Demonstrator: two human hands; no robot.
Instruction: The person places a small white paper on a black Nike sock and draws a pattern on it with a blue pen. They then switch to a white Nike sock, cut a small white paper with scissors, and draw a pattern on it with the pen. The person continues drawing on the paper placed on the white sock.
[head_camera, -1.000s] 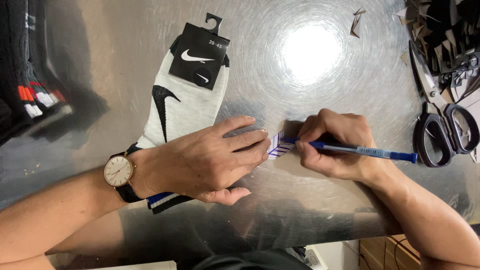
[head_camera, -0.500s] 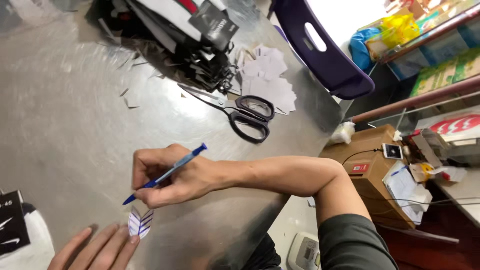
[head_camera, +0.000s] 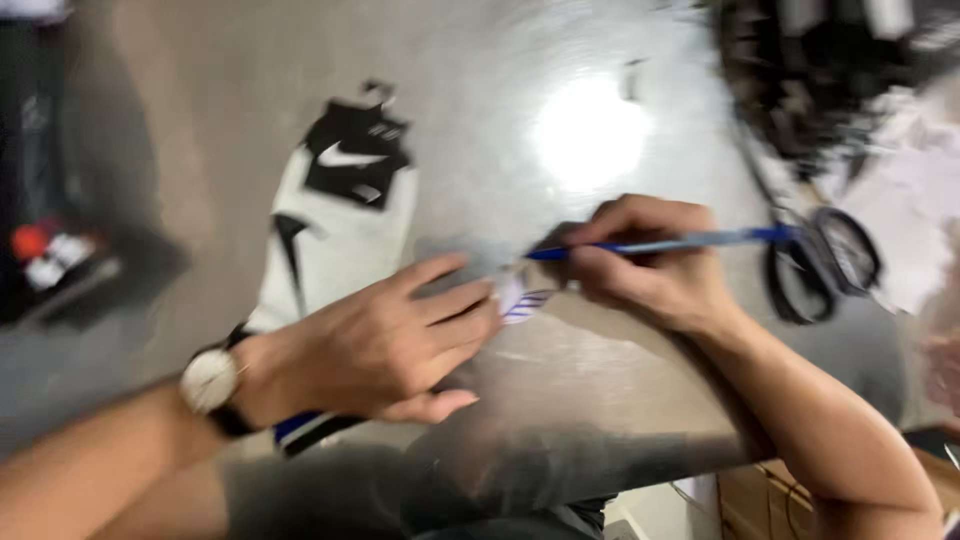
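The view is blurred by motion. My left hand (head_camera: 385, 340) lies flat, fingers spread, over the lower part of a white sock (head_camera: 335, 240) with black marks and a black card tag, its fingertips on a small white paper piece with blue lines (head_camera: 522, 300). My right hand (head_camera: 650, 265) grips a blue pen (head_camera: 660, 243), tip pointing left just above the paper piece. A watch with a white face sits on my left wrist. Both hands rest on a shiny metal table (head_camera: 200, 130).
Black-handled scissors (head_camera: 815, 265) lie to the right of my right hand. A dark pile of tags and white paper scraps (head_camera: 880, 110) fills the far right. Dark folded socks (head_camera: 50, 240) sit at the left edge. The table's front edge runs near my body.
The view swung right toward a chair and boxes, then back onto the sock. My right hand lifted the pen off the paper piece and has brought it back beside it.
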